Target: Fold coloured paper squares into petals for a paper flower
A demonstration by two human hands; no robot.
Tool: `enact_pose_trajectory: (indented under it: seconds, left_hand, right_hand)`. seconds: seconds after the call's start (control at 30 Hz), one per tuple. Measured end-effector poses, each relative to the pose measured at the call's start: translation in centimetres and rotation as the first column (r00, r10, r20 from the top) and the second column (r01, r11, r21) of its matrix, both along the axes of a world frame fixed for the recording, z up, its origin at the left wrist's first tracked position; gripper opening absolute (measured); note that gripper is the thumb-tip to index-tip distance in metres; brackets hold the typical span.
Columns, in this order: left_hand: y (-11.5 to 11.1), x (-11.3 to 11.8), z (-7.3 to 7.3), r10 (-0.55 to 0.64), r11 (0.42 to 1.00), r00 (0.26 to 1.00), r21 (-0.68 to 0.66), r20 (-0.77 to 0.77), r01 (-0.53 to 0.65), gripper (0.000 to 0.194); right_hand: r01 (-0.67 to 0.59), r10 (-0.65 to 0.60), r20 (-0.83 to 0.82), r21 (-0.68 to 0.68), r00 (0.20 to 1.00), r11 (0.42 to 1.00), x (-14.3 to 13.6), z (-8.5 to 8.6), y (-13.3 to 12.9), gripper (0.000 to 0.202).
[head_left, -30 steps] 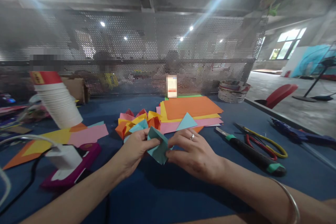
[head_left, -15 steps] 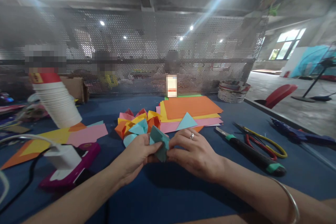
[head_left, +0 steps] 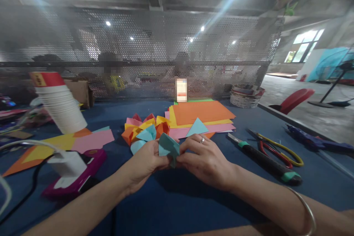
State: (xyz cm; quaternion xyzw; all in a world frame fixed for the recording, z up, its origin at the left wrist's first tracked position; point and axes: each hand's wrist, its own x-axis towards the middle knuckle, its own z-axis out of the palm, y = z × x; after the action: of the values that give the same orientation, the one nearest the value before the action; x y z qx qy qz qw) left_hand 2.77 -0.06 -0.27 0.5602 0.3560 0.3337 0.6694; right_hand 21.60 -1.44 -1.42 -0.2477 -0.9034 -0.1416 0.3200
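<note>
A folded piece of light blue paper (head_left: pixel 168 146) is pinched between both hands, low over the blue tabletop. My left hand (head_left: pixel 149 158) grips its left and lower side, thumb in front. On its right edge, the closed fingertips of my right hand (head_left: pixel 206 156) press together; a ring sits on one finger. Just behind my left hand lies a cluster of folded paper pieces (head_left: pixel 151 123) in pink, yellow, orange and light blue. A light blue paper triangle (head_left: pixel 197 127) rests behind my right hand, at the front of a stack of coloured paper (head_left: pixel 203 112).
To the right lie a utility knife (head_left: pixel 265 160), scissors (head_left: pixel 279 151) and a glue gun (head_left: pixel 312 140). At left stand stacked paper cups (head_left: pixel 61 107), near loose coloured sheets (head_left: pixel 94 142) and a purple power strip (head_left: pixel 94 169) with a charger. A perforated metal screen (head_left: pixel 155 44) rises behind.
The folded light blue paper has turned and its upper part now stands more opened out towards me. Both hands stay on it with small finger shifts.
</note>
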Motion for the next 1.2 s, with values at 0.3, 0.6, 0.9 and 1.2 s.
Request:
enact_pose_trajectory:
  seconds: [0.3,0.6,0.9,1.2]
  left_hand:
    - [-0.09,-0.23,-0.08,-0.002,1.0,1.0,-0.024,0.011,0.003,0.03]
    - [0.07,-0.17,-0.28,0.084,0.995,0.996,-0.046,-0.016,-0.084,0.018]
    - [0.05,-0.17,0.07,0.101,0.994,0.994,-0.032,-0.051,-0.102,0.015]
    - [0.11,-0.19,-0.81,0.09,0.996,0.993,0.022,-0.071,-0.089,0.011]
  right_hand:
    - [0.004,-0.005,0.033,0.02,0.999,1.0,-0.01,-0.08,0.08,0.02]
    - [-0.027,0.027,0.042,-0.003,0.999,1.0,-0.23,0.23,-0.41,0.01]
    - [0.029,-0.042,0.171,0.076,0.984,0.997,-0.1,0.55,-0.41,0.014]
    - [0.034,-0.036,0.041,0.055,0.999,0.998,-0.34,0.14,-0.49,0.012]
